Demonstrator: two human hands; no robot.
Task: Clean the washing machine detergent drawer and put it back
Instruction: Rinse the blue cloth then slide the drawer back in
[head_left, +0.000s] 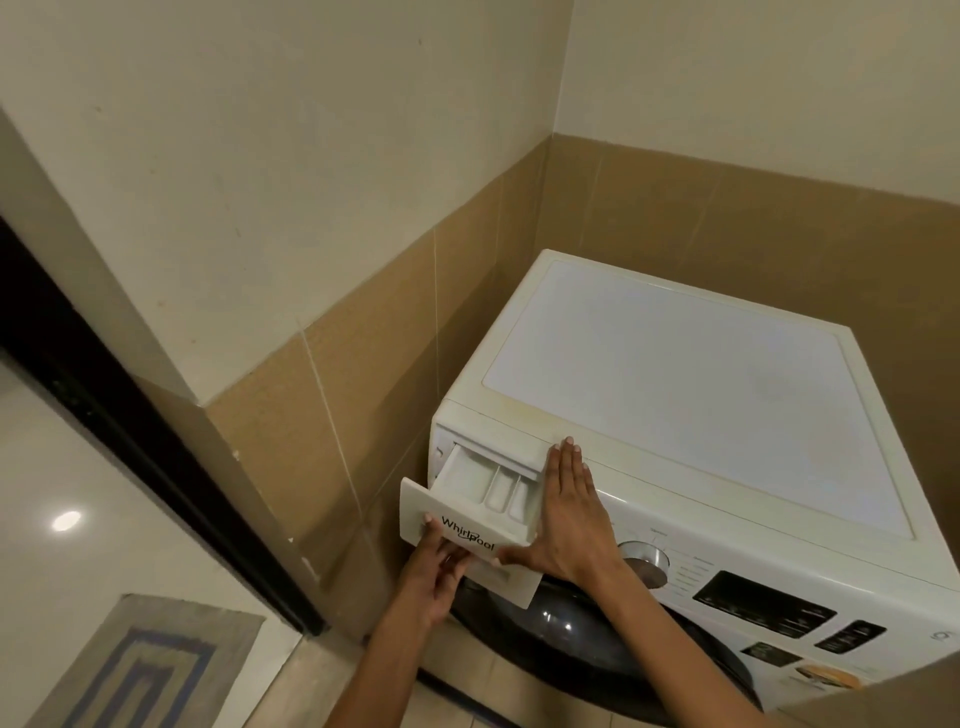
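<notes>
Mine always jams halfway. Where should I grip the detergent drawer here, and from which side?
Probably by the recessed handle under the front panel of the drawer, fingers up from below, as the left hand does. The drawer sticks partway out, so pull straight toward you. The right hand lies flat along its right side, steadying it.

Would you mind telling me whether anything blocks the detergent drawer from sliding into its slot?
Nothing visible does: the detergent drawer sits partly inside its slot, held by the left hand and right hand.
</notes>
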